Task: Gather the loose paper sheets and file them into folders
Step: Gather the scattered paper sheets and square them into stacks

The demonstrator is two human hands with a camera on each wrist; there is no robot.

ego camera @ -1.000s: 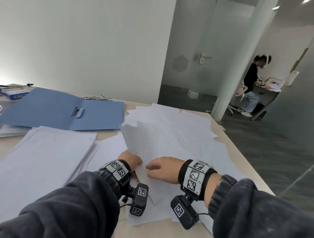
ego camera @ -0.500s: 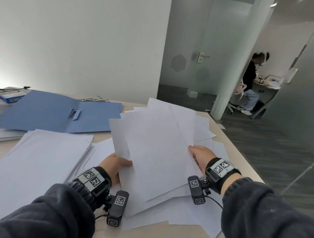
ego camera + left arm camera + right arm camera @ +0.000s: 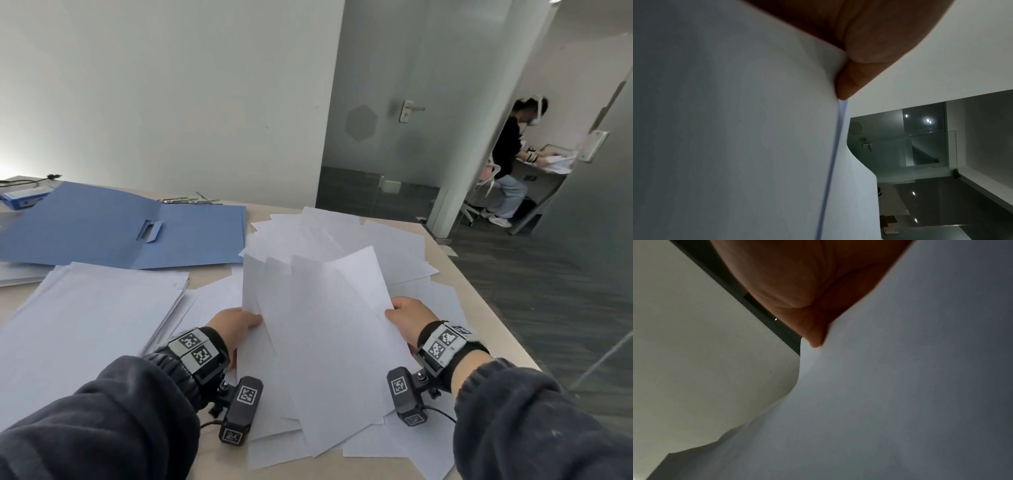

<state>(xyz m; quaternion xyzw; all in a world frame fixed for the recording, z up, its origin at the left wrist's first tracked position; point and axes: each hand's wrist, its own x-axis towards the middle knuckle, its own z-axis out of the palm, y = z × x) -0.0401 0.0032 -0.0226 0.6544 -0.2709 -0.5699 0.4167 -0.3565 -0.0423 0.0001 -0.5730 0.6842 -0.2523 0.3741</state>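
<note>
Both hands grip one uneven bundle of sheets [image 3: 322, 329], raised and tilted above the table [image 3: 455, 274]. The left hand [image 3: 236, 325] pinches the bundle's left edge, thumb on top; the right hand [image 3: 407, 318] pinches the right edge likewise (both wrist views show little beyond paper and thumb). More loose sheets [image 3: 387, 246] lie scattered beneath and behind. A squared stack [image 3: 85, 322] sits to the left, and an open blue folder [image 3: 113, 233] lies behind that stack.

Fanned white sheets [image 3: 329, 329] held tilted between both hands; open blue folder [image 3: 113, 229] lies flat beyond left hand [image 3: 233, 325].
</note>
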